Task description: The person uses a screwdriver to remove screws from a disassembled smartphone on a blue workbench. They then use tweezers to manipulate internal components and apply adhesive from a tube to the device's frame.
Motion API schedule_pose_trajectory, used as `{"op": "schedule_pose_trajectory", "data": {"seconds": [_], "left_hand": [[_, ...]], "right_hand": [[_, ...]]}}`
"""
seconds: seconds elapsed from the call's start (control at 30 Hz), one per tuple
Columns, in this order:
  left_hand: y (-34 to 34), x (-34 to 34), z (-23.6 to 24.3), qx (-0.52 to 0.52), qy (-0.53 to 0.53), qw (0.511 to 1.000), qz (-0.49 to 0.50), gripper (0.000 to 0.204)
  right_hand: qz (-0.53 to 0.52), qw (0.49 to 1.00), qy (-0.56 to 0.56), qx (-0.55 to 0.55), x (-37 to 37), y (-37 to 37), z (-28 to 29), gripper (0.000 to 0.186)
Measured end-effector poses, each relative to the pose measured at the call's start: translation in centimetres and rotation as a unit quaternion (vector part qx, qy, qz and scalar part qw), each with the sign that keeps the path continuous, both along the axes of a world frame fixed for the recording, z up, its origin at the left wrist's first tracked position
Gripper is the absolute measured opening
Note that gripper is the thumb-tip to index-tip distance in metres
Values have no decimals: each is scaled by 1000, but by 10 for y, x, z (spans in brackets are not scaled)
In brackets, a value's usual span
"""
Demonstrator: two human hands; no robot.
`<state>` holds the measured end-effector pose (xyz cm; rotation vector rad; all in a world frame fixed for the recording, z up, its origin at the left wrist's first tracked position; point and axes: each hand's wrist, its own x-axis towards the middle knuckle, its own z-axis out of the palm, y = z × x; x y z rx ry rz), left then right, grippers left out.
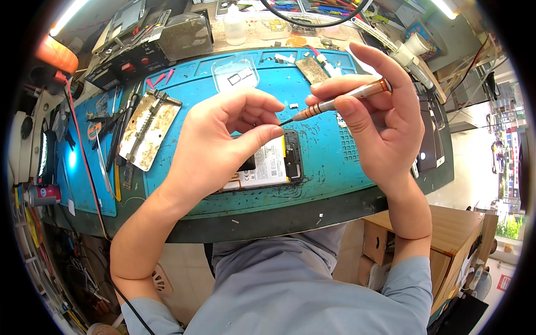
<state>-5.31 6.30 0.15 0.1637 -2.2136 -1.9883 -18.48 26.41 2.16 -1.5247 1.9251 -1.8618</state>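
Observation:
My right hand (381, 120) grips a slim metal screwdriver (317, 109), angled down toward the left. At its dark tip, my left hand (223, 142) is curled with thumb and fingertips close together; whatever they pinch is too small or hidden to make out. Both hands are raised above an opened phone (268, 164), whose pale battery and dark frame show on the blue mat (329, 178), partly covered by my left hand. A tiny metal part (293, 105) lies just behind the screwdriver tip.
Left are a stained phone holder (142, 131), tools (116, 139) and wires. Behind stand a black device (139, 58), a white bottle (234, 26) and a clear tray (234, 74). Phones (431, 151) lie at the right edge; a wooden cabinet (424, 234) stands below right.

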Motion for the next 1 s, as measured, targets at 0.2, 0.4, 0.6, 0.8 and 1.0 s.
{"op": "schedule_pose_trajectory", "data": {"seconds": [0.2,0.4,0.6,0.8,1.0], "left_hand": [[1,1,0,60,-37,997,-11,27],[9,1,-12,-177,31,984,-21,32],[6,2,-13,-266,47,962,-39,31],[6,3,-13,-274,45,960,-42,29],[7,3,-7,-276,47,960,-13,29]], "right_hand": [[31,999,-32,-20,1,-3,-1,44],[-30,980,173,94,-5,0,-2,41],[-17,975,180,129,-4,-1,-2,40],[37,979,168,109,-5,-4,-5,38],[1,955,270,126,-3,-4,-2,45]]}}
